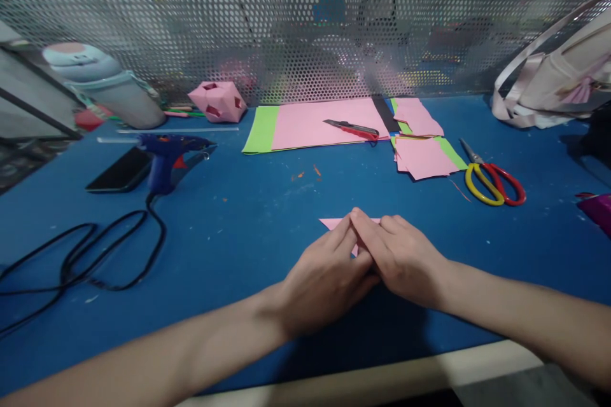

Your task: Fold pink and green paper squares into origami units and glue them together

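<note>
A small piece of pink paper [331,222], folded to a pointed shape, lies on the blue table beneath both hands. Its left corner and a bit of its edge show; the hands hide most of it. My left hand [329,276] is closed on the paper from the left, fingers together and thumb bent toward the middle. From the right, my right hand [405,257] presses the paper with its fingers together. The fingertips of the two hands meet over the paper's upper edge.
A blue glue gun [165,159] with a looping black cord and a phone [121,170] lie left. Behind are a pink paper polyhedron [218,102], pink sheets [310,127], a cutter knife [353,129] and pink squares [424,158]. Scissors [494,181] and a bag [548,82] are right; a bottle [114,92] is back left.
</note>
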The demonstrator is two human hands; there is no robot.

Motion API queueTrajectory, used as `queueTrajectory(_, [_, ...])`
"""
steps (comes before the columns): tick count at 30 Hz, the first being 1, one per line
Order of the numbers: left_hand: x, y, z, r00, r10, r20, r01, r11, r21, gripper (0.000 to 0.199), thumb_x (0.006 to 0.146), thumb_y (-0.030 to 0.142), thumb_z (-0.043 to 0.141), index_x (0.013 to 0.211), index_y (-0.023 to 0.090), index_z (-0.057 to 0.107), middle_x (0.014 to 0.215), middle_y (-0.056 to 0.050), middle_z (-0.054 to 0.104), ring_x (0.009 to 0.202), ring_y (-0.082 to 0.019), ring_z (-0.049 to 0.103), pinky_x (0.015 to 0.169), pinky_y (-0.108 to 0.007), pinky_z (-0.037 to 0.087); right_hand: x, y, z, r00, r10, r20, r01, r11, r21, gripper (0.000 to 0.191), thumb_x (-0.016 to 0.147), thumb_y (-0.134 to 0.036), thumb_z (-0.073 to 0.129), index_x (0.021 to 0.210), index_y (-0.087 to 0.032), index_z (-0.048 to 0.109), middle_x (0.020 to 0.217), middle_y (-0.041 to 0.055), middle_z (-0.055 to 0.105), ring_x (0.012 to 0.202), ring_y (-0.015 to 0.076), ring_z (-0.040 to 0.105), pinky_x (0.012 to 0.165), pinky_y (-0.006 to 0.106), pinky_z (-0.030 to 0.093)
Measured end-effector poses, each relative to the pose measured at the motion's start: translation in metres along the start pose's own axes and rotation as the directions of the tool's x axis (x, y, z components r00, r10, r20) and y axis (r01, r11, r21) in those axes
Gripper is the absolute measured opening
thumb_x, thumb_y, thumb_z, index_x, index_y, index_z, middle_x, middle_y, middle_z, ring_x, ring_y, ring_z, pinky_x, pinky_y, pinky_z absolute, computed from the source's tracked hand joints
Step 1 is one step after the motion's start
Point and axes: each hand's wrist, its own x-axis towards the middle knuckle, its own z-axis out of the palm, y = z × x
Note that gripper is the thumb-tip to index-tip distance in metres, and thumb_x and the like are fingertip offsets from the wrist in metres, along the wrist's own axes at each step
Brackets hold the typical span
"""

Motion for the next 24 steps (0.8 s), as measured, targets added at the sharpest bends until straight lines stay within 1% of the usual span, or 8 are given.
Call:
queueTrajectory(3, [0.003, 0.000, -0.002, 1.000, 0.005, 0.019, -0.005, 1.000, -0.009, 0.045, 0.091, 0.036, 0.043, 0.128, 0.010, 0.044, 0.137, -0.020, 0.046, 0.129, -0.032, 0.040, 0.103, -0.047, 0.041, 0.000, 0.000, 0.001, 0.999, 0.012, 0.044, -0.011, 1.000, -0.008, 0.055, 0.087, -0.009, 0.036, 0.139, 0.005, 0.026, 0.103, 0.0211, 0.062, 0.085, 0.0254, 0.051, 0.074, 0.041, 0.043])
queueTrajectory(8, [0.004, 0.001, -0.002, 0.998, 0.004, 0.055, -0.006, 1.000, 0.030, 0.046, 0.093, 0.036, 0.041, 0.131, 0.010, 0.042, 0.136, -0.020, 0.046, 0.127, -0.031, 0.042, 0.104, -0.044, 0.039, 0.002, -0.003, -0.003, 0.995, 0.032, 0.097, -0.025, 0.997, -0.068, 0.053, 0.086, -0.011, 0.039, 0.137, 0.005, 0.033, 0.112, 0.0218, 0.060, 0.086, 0.0262, 0.050, 0.076, 0.041, 0.041])
queueTrajectory(11, [0.002, 0.004, -0.002, 0.999, -0.004, 0.045, 0.000, 0.996, 0.091, 0.044, 0.092, 0.038, 0.041, 0.128, 0.011, 0.044, 0.136, -0.021, 0.046, 0.125, -0.033, 0.045, 0.099, -0.044, 0.042, 0.003, -0.006, -0.007, 0.994, 0.049, 0.094, -0.038, 0.993, -0.115, 0.050, 0.086, -0.011, 0.040, 0.133, 0.004, 0.040, 0.118, 0.0218, 0.059, 0.087, 0.0266, 0.052, 0.078, 0.040, 0.040])
queueTrajectory(13, [0.000, 0.007, -0.004, 0.999, -0.034, 0.038, 0.028, 0.988, 0.155, 0.042, 0.091, 0.041, 0.043, 0.121, 0.012, 0.049, 0.131, -0.023, 0.050, 0.120, -0.034, 0.049, 0.092, -0.046, 0.045, 0.002, -0.007, -0.010, 0.992, 0.064, 0.112, -0.046, 0.987, -0.156, 0.047, 0.087, -0.013, 0.041, 0.130, 0.005, 0.044, 0.118, 0.0227, 0.059, 0.087, 0.0273, 0.053, 0.077, 0.040, 0.039])
queueTrajectory(16, [-0.003, 0.009, -0.010, 0.994, -0.101, 0.038, 0.087, 0.961, 0.263, 0.037, 0.087, 0.045, 0.048, 0.108, 0.016, 0.054, 0.122, -0.022, 0.056, 0.110, -0.036, 0.055, 0.080, -0.047, 0.048, -0.002, -0.006, -0.014, 0.981, 0.118, 0.151, -0.080, 0.968, -0.237, 0.048, 0.086, -0.015, 0.043, 0.127, 0.008, 0.047, 0.112, 0.0263, 0.061, 0.084, 0.0291, 0.056, 0.075, 0.041, 0.037])
queueTrajectory(18, [-0.004, 0.008, -0.015, 0.988, -0.143, 0.050, 0.120, 0.940, 0.320, 0.034, 0.085, 0.047, 0.051, 0.104, 0.019, 0.056, 0.116, -0.021, 0.060, 0.102, -0.035, 0.058, 0.075, -0.046, 0.047, -0.005, -0.004, -0.017, 0.973, 0.169, 0.159, -0.116, 0.948, -0.296, 0.049, 0.084, -0.015, 0.044, 0.126, 0.009, 0.047, 0.107, 0.0284, 0.063, 0.081, 0.0300, 0.058, 0.072, 0.041, 0.036])
queueTrajectory(21, [-0.005, 0.002, -0.020, 0.981, -0.176, 0.079, 0.135, 0.918, 0.372, 0.035, 0.086, 0.048, 0.047, 0.104, 0.021, 0.057, 0.105, -0.020, 0.063, 0.087, -0.032, 0.061, 0.068, -0.043, 0.046, -0.010, -0.002, -0.020, 0.960, 0.220, 0.171, -0.144, 0.917, -0.373, 0.048, 0.084, -0.014, 0.043, 0.125, 0.011, 0.048, 0.093, 0.0281, 0.067, 0.071, 0.0294, 0.060, 0.067, 0.041, 0.034])
queueTrajectory(24, [-0.006, -0.004, -0.022, 0.975, -0.189, 0.114, 0.130, 0.909, 0.397, 0.038, 0.089, 0.050, 0.040, 0.105, 0.021, 0.059, 0.095, -0.019, 0.064, 0.077, -0.029, 0.060, 0.064, -0.041, 0.044, -0.012, 0.001, -0.022, 0.953, 0.227, 0.199, -0.128, 0.901, -0.415, 0.047, 0.082, -0.010, 0.043, 0.124, 0.011, 0.049, 0.083, 0.0264, 0.068, 0.068, 0.0296, 0.061, 0.066, 0.041, 0.033])
